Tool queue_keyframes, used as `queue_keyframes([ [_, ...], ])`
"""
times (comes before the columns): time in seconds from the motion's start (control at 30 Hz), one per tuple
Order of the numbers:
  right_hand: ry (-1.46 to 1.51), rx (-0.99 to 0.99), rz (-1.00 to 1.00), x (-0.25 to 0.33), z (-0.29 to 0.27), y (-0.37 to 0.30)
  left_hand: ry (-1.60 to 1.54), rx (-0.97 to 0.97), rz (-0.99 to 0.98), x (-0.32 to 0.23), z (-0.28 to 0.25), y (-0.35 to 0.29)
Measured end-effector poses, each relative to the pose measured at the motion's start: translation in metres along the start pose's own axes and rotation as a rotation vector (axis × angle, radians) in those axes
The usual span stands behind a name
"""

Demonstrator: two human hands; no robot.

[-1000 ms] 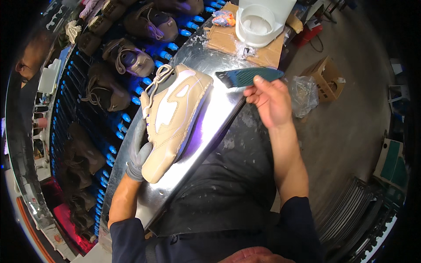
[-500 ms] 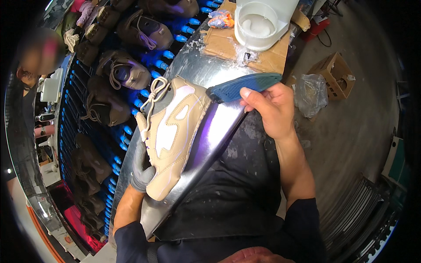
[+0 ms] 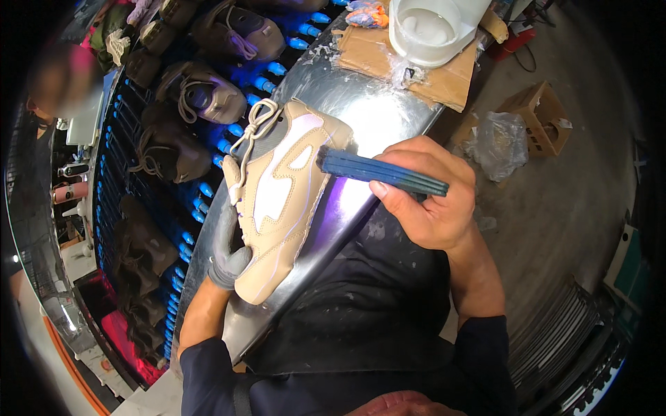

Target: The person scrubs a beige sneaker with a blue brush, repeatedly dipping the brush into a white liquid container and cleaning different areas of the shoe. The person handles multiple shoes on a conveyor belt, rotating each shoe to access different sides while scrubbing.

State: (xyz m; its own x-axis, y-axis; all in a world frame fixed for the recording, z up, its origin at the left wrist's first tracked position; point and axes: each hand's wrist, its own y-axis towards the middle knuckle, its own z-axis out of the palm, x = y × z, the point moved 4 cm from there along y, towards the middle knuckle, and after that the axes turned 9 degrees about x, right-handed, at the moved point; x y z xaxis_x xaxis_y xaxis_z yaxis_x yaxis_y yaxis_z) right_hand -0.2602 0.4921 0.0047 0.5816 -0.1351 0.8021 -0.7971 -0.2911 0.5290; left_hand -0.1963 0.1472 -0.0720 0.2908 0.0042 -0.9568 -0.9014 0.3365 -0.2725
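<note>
A beige shoe upper (image 3: 281, 197) with white side panels and tied cream laces is held up over the metal bench, toe toward me. My left hand (image 3: 230, 260), in a grey glove, grips it around the toe end on its left side. My bare right hand (image 3: 433, 191) is closed around a flat blue-and-black brush (image 3: 378, 170), seen edge-on. The brush's dark bristle end meets the shoe's lower edge near the heel; whether it presses there I cannot tell. The shoe's underside is hidden.
A white plastic tub (image 3: 427, 31) stands on cardboard (image 3: 364, 52) at the bench's far end. Along the left runs a conveyor rack of dark shoes (image 3: 201, 93) on blue pegs. An open carton (image 3: 544, 121) and clear plastic bag (image 3: 499, 142) lie on the floor at right.
My right hand has turned the brush from its broad face to its edge and brought it left and down against the shoe. The view has shifted slightly; my left hand keeps its grip.
</note>
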Motion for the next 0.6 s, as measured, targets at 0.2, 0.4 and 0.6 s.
queue_keyframes([
  [0.2,-0.039,0.050,-0.101,-0.002,-0.001,0.002,0.094,0.016,0.055,-0.008,0.006,0.003],
  [0.4,-0.033,0.074,-0.114,-0.002,0.001,-0.004,0.072,-0.024,-0.004,-0.010,0.009,0.004],
  [0.6,0.018,0.047,-0.082,0.000,0.007,-0.016,0.024,0.011,0.039,-0.007,0.009,0.004],
])
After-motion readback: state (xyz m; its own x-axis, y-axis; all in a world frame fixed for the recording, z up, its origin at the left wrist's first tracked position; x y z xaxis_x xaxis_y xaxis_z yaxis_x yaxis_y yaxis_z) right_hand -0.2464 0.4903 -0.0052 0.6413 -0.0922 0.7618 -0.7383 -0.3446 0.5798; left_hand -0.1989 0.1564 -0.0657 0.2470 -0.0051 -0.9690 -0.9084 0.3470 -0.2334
